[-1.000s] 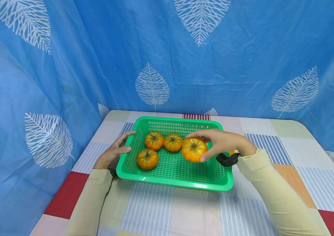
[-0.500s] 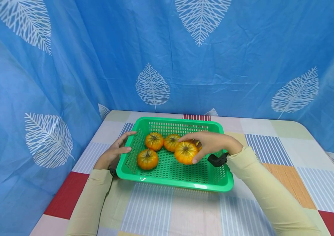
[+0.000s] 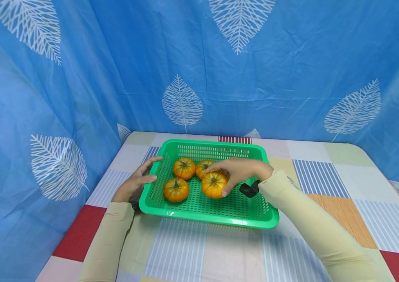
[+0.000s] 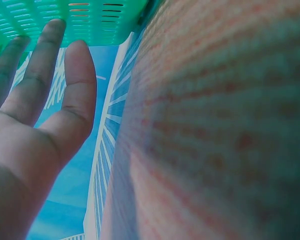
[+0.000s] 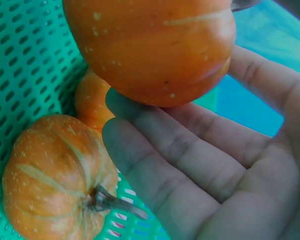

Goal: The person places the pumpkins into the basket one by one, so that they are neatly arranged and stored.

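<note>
In the head view my right hand [image 3: 239,171] holds a small orange pumpkin [image 3: 213,185] over the green plastic basket [image 3: 206,223]. Thumb and fingers curl round its side; in the right wrist view the fingers [image 5: 175,135] lie beneath the pumpkin [image 5: 155,50]. Inside the basket sit a front-left pumpkin [image 3: 176,190], a back-left pumpkin [image 3: 184,169] and a third pumpkin [image 3: 203,168], partly hidden by the right hand. My left hand [image 3: 135,182] is at the basket's left rim, its fingers extended against the outer wall [image 4: 90,22] in the left wrist view.
A patchwork tablecloth [image 3: 227,250] covers the table under the basket. Blue leaf-printed curtains [image 3: 234,90] hang behind the table and at both sides. Tan sleeves and dark wrist straps cover parts of both forearms.
My right hand has carried the held pumpkin left across the basket, toward the pumpkins lying there. The left hand and the basket have stayed in place.
</note>
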